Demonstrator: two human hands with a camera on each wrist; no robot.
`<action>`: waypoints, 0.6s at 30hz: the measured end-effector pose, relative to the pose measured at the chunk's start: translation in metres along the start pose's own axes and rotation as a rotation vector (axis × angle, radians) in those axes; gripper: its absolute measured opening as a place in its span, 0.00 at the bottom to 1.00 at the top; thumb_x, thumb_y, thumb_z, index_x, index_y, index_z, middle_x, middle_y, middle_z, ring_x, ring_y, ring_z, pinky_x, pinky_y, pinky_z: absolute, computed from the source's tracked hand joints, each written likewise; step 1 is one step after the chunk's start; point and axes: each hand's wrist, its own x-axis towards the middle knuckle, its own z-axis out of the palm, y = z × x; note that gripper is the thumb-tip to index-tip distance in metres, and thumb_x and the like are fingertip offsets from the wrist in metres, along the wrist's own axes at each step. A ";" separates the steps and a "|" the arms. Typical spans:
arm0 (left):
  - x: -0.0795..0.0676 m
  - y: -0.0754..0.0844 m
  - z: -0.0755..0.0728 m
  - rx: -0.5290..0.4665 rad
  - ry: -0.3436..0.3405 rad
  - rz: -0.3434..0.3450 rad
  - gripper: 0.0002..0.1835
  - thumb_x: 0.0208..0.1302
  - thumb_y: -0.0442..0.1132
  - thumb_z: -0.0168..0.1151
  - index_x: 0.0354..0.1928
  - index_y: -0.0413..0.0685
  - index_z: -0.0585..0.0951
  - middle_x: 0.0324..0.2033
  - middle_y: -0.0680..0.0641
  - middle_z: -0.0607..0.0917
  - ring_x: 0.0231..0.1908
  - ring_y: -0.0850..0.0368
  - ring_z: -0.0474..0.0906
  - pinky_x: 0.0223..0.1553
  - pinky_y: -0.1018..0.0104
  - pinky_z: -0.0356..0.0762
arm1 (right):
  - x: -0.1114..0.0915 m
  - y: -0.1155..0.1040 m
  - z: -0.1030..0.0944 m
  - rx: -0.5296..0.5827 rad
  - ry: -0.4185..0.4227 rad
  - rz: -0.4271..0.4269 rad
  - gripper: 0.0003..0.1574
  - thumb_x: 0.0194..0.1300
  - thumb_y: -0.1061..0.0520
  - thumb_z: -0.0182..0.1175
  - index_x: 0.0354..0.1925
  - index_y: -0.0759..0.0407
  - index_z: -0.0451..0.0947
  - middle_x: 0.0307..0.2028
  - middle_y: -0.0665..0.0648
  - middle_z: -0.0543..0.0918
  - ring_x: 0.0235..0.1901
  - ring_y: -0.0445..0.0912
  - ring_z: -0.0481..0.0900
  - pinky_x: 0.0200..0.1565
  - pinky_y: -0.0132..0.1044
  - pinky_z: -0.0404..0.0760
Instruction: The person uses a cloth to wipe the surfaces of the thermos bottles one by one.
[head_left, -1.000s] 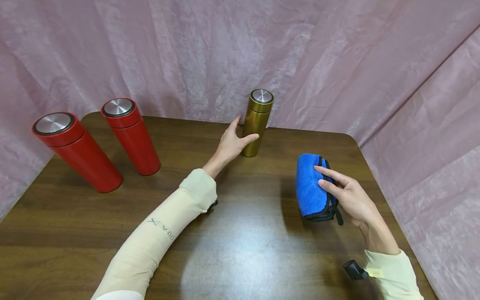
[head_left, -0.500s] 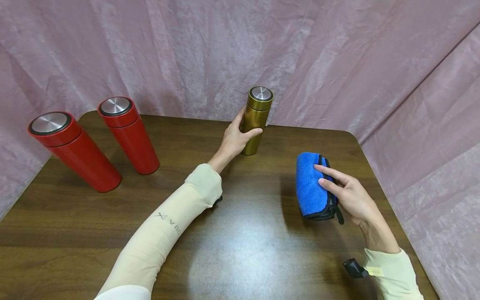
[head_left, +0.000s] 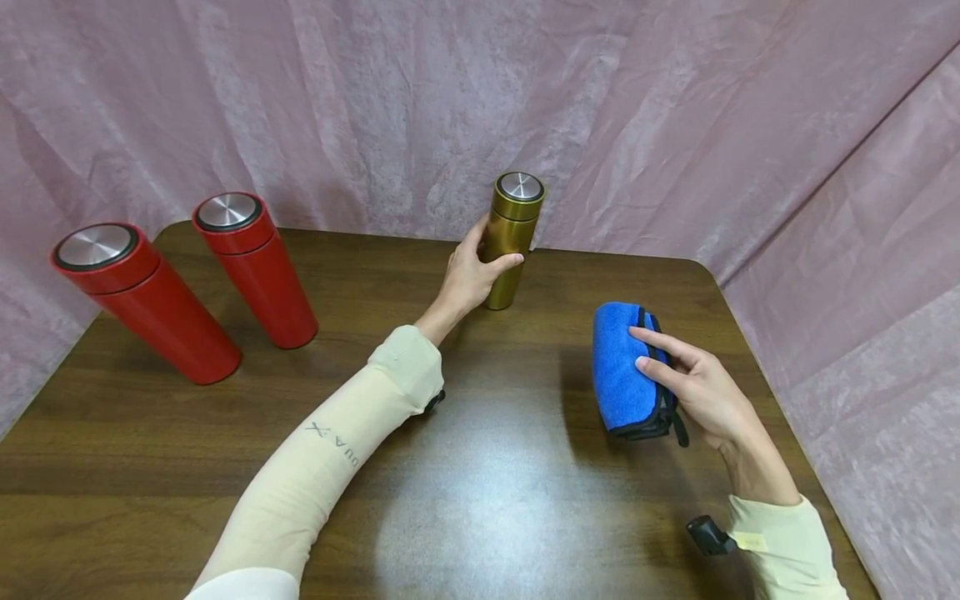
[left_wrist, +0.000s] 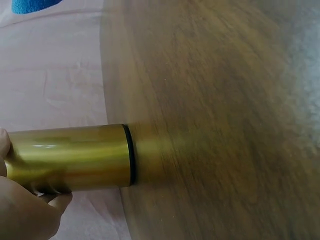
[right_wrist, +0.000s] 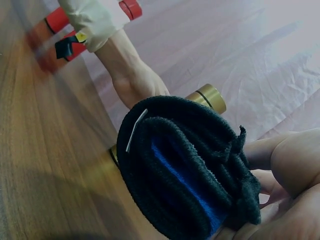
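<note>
Near the back edge of the table, my left hand [head_left: 468,273] grips a gold thermos [head_left: 513,225] round its body, thumb across the front. The thermos is upright with its silver-topped lid on. In the left wrist view the dark-rimmed base of the gold thermos [left_wrist: 75,157] shows beside the fingers. On the right, my right hand [head_left: 701,392] pinches a folded blue towel [head_left: 624,367] with black edging by its right side. The right wrist view shows the black-edged end of the folded towel [right_wrist: 175,170]; part of the fingers is hidden behind it.
Two red thermoses, a nearer one [head_left: 165,308] and a farther one [head_left: 258,275], stand upright at the left. The brown wooden table [head_left: 480,467] ends at the back against a pink curtain [head_left: 420,108], which also runs along the right side.
My left hand has moved slightly right and closed from beside the gold thermos to a grip round it. The right hand holds the blue towel in nearly the same place.
</note>
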 end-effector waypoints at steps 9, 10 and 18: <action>-0.021 0.004 -0.016 0.015 -0.041 0.042 0.44 0.63 0.46 0.76 0.77 0.52 0.65 0.62 0.45 0.81 0.59 0.50 0.78 0.62 0.54 0.75 | 0.001 -0.003 0.001 -0.078 0.054 -0.024 0.38 0.77 0.46 0.61 0.78 0.52 0.64 0.78 0.65 0.56 0.67 0.53 0.67 0.52 0.28 0.81; -0.024 0.005 -0.018 0.014 -0.049 0.048 0.44 0.63 0.46 0.76 0.77 0.52 0.66 0.60 0.45 0.82 0.58 0.50 0.79 0.62 0.54 0.75 | 0.001 -0.003 0.001 -0.078 0.056 -0.025 0.38 0.77 0.46 0.61 0.78 0.52 0.64 0.78 0.65 0.55 0.69 0.54 0.65 0.52 0.27 0.80; -0.053 0.012 -0.035 0.005 -0.118 0.041 0.44 0.63 0.45 0.76 0.78 0.51 0.65 0.63 0.46 0.81 0.58 0.51 0.80 0.61 0.52 0.76 | 0.004 -0.007 0.005 -0.018 0.042 -0.043 0.35 0.78 0.50 0.60 0.77 0.51 0.65 0.73 0.68 0.61 0.55 0.43 0.78 0.48 0.33 0.85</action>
